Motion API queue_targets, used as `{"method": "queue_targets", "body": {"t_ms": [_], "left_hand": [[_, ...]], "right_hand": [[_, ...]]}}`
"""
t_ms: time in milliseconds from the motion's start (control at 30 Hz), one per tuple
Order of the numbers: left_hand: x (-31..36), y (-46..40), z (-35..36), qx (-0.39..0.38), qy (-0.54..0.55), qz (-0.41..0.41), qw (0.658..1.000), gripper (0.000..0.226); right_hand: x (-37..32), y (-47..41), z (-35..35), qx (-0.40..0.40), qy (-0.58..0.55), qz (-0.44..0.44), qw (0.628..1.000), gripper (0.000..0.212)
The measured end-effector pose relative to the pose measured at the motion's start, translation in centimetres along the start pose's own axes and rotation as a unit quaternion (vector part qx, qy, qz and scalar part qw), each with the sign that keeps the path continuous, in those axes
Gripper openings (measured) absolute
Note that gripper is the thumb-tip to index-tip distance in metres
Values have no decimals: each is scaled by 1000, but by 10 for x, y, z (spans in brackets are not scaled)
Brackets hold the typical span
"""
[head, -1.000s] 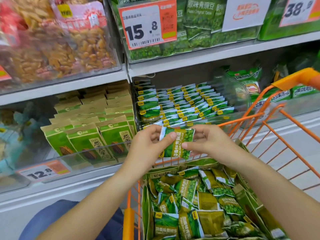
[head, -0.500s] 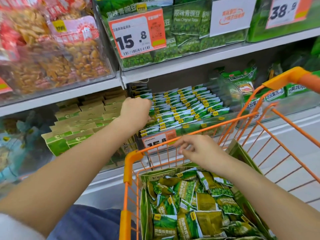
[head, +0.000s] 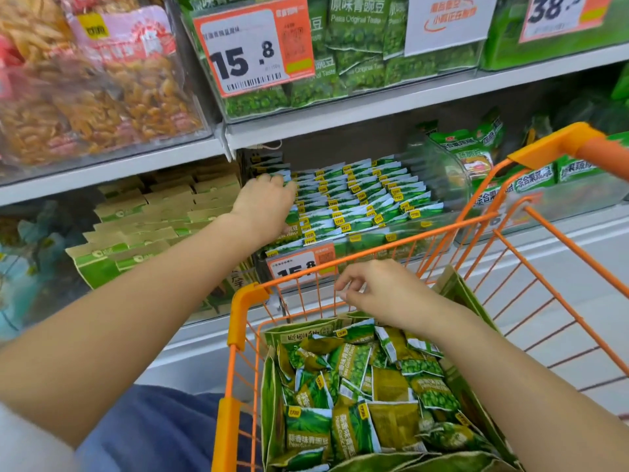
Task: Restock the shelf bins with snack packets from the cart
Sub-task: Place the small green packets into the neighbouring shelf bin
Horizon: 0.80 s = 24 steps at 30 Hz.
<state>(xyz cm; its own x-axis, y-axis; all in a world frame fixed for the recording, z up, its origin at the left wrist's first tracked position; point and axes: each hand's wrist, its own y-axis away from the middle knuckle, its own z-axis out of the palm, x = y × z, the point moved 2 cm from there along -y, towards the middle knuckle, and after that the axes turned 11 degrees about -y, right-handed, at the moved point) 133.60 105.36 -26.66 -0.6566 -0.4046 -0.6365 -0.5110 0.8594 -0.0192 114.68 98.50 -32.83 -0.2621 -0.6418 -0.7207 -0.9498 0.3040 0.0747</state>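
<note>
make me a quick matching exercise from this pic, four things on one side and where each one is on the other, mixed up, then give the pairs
Things:
1. left hand
2. right hand
3. loose pea packets
4. 38.9 price tag

Places:
A. piled in the green box in the orange cart
B. on the top shelf, far right
C. on the neat rows of packets in the shelf bin
D. above the cart's front rim, holding nothing

Pairs: 1-C, 2-D, 3-A, 4-B

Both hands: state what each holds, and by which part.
Left hand: fingers hidden among the bin's packets, hold cannot be told. Right hand: nothing.
</note>
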Motion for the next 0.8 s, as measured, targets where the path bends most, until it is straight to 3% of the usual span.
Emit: {"method": "queue_targets", "body": {"t_ms": [100, 167, 200, 267, 333, 433, 500, 633, 700, 800], "left_hand": [[7, 18, -13, 101, -16, 2, 995, 58], [19, 40, -23, 228, 83, 31, 970, 37], [27, 53, -26, 248, 151, 45, 956, 26], [48, 79, -24, 157, 232, 72, 957, 21], [68, 101, -5, 53, 226, 108, 967, 26], [82, 118, 31, -12, 221, 123, 967, 27], [81, 119, 45, -24, 258, 101, 961, 24], [78, 116, 55, -21, 401, 50, 915, 17], [74, 111, 56, -71, 517, 40, 852, 18], [70, 109, 45, -166, 631, 82, 753, 47]], "right_hand": [[7, 2, 6, -72, 72, 40, 994, 14], [10, 6, 19, -143, 119, 47, 982, 20], [10, 9, 27, -180, 133, 48, 973, 24], [12, 14, 48, -262, 141, 56, 953, 33], [15, 17, 73, -351, 180, 56, 917, 39], [21, 19, 98, -415, 278, 43, 865, 36], [21, 18, 100, -410, 300, 40, 860, 30], [16, 8, 84, -322, 125, 66, 936, 13], [7, 5, 63, -257, 53, 56, 963, 10], [-5, 5, 30, -166, -48, 58, 983, 12]]}}
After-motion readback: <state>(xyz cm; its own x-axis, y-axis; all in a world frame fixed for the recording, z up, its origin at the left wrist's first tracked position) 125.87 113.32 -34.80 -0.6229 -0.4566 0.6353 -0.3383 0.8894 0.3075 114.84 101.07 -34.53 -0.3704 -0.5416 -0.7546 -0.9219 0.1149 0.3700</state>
